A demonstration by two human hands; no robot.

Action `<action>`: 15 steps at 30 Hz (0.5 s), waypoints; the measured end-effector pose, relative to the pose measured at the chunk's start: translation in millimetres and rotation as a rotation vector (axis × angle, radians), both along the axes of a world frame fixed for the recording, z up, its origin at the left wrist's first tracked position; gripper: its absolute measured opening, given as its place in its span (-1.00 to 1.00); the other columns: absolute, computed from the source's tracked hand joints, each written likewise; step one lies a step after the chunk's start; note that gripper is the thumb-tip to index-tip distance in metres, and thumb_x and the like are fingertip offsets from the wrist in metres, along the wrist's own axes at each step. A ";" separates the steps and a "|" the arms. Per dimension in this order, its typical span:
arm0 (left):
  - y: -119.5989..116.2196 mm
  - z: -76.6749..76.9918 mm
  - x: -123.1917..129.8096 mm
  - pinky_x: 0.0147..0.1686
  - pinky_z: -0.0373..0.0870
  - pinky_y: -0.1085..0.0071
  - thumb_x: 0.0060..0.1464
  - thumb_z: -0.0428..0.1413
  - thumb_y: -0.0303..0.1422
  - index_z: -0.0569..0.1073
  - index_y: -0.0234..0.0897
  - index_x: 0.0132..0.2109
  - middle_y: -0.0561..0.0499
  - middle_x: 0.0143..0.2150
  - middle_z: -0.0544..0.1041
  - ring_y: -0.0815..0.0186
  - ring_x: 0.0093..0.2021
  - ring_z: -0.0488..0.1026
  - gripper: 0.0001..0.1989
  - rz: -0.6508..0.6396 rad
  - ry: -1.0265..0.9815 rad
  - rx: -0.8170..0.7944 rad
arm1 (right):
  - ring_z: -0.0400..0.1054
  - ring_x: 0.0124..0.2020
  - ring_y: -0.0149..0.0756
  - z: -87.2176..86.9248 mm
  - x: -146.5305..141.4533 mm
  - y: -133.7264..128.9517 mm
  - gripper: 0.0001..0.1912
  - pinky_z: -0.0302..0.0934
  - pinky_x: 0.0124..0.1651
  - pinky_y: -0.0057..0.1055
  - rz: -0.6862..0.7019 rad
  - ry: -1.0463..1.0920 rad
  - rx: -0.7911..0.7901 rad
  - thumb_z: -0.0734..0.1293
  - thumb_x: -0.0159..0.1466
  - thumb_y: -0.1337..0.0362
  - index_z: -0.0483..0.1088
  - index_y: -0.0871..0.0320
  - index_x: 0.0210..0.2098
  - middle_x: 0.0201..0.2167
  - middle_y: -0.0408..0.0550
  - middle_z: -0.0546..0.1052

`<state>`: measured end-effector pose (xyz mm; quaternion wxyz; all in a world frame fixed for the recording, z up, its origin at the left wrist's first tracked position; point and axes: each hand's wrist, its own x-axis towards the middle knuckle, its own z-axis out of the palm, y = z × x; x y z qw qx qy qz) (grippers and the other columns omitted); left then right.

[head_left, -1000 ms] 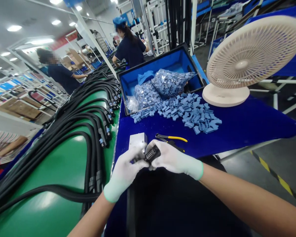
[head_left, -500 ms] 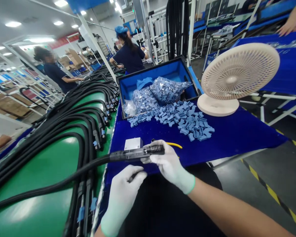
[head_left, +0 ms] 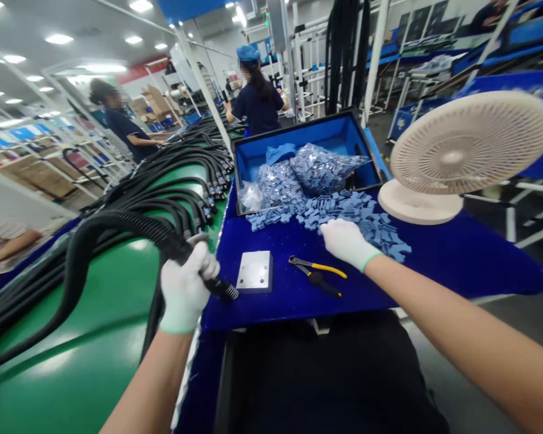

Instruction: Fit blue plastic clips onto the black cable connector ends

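Observation:
My left hand (head_left: pixel 187 286), in a white glove, is closed around the end of a black corrugated hose (head_left: pixel 163 232). A metal spring tip (head_left: pixel 230 291) sticks out below the fist, close to a silver metal block (head_left: pixel 254 271). My right hand (head_left: pixel 347 242), also gloved, reaches over the near side of a pile of small blue plastic clips (head_left: pixel 332 208). Its fingers are drawn together at the clips; whatever is between them is hidden. Pincers (head_left: pixel 314 265) with one yellow and one black handle lie on the blue tabletop (head_left: pixel 289 304), between my hands.
Behind the clips, a blue bin (head_left: pixel 330 129) holds clear bags (head_left: pixel 323 169) of them. A beige fan (head_left: pixel 452 157) stands right of the pile. Many black hoses (head_left: pixel 163 175) cover the green bench (head_left: pixel 95 283) at left. Two co-workers (head_left: pixel 262 99) stand farther back.
My right hand has left the hose end and moved up and right to the clips. My left hand now grips the hose, its tip swung downward. The pincers and block have come into fuller view.

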<state>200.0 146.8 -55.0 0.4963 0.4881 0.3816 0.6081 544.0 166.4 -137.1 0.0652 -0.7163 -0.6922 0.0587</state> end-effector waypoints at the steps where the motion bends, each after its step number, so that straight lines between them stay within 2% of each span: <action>1: 7.3 0.5 1.7 -0.58 0.16 0.50 0.17 0.29 -0.33 0.48 -0.29 -0.05 0.21 -0.55 0.17 0.48 -0.62 0.10 -0.76 -0.009 0.045 0.034 | 0.48 -0.01 0.13 -3.7 1.0 3.3 -0.74 0.31 0.04 -0.07 0.018 -0.018 -0.007 0.22 0.35 0.38 0.49 0.32 -0.07 -0.10 0.33 0.54; 4: 26.7 -5.0 5.5 -0.57 0.18 0.47 0.15 0.29 -0.29 0.49 -0.30 -0.04 0.20 -0.57 0.20 0.46 -0.62 0.13 -0.72 -0.005 0.154 0.088 | 0.51 -0.09 0.12 -10.1 1.7 8.7 -0.72 0.34 -0.04 -0.10 0.070 -0.053 -0.020 0.29 0.34 0.28 0.47 0.30 -0.04 -0.06 0.33 0.52; 6: 34.0 -12.1 7.6 -0.57 0.19 0.46 0.12 0.30 -0.27 0.49 -0.30 -0.04 0.19 -0.58 0.23 0.45 -0.63 0.14 -0.69 0.009 0.191 0.079 | 0.52 -0.10 0.11 -11.2 3.2 10.4 -0.73 0.34 -0.04 -0.12 0.097 -0.061 -0.020 0.30 0.33 0.27 0.48 0.29 -0.06 -0.07 0.32 0.54; 9: 36.7 -23.4 10.5 -0.58 0.18 0.47 0.11 0.29 -0.26 0.49 -0.29 -0.05 0.19 -0.57 0.25 0.46 -0.64 0.13 -0.69 0.014 0.194 0.056 | 0.53 -0.11 0.13 -10.4 6.1 11.1 -0.74 0.33 -0.03 -0.11 0.114 -0.043 -0.005 0.31 0.30 0.32 0.49 0.28 -0.06 -0.17 0.28 0.58; 11: 35.4 -29.6 12.5 -0.57 0.20 0.46 0.12 0.27 -0.25 0.49 -0.29 -0.05 0.19 -0.58 0.25 0.45 -0.64 0.14 -0.70 0.035 0.221 0.051 | 0.53 -0.13 0.13 -7.3 4.7 10.4 -0.65 0.33 -0.03 -0.10 0.108 -0.007 0.019 0.32 0.30 0.31 0.46 0.28 0.05 -0.20 0.26 0.60; 13: 33.6 -33.6 14.8 -0.55 0.23 0.45 0.13 0.26 -0.24 0.49 -0.30 -0.05 0.18 -0.59 0.27 0.42 -0.62 0.19 -0.70 0.084 0.285 0.046 | 0.53 -0.08 0.09 -0.4 -3.4 8.7 -0.58 0.32 0.02 -0.12 0.122 0.050 0.053 0.31 0.33 0.25 0.43 0.24 0.15 -0.11 0.23 0.61; 15: 32.2 -35.0 17.1 -0.53 0.25 0.44 0.15 0.26 -0.24 0.49 -0.31 -0.04 0.15 -0.57 0.33 0.40 -0.59 0.25 -0.70 0.148 0.370 0.047 | 0.50 0.02 -0.05 10.6 -20.9 6.0 -0.62 0.29 0.11 -0.24 0.190 0.122 0.086 0.30 0.36 0.20 0.47 0.13 0.14 0.01 0.10 0.60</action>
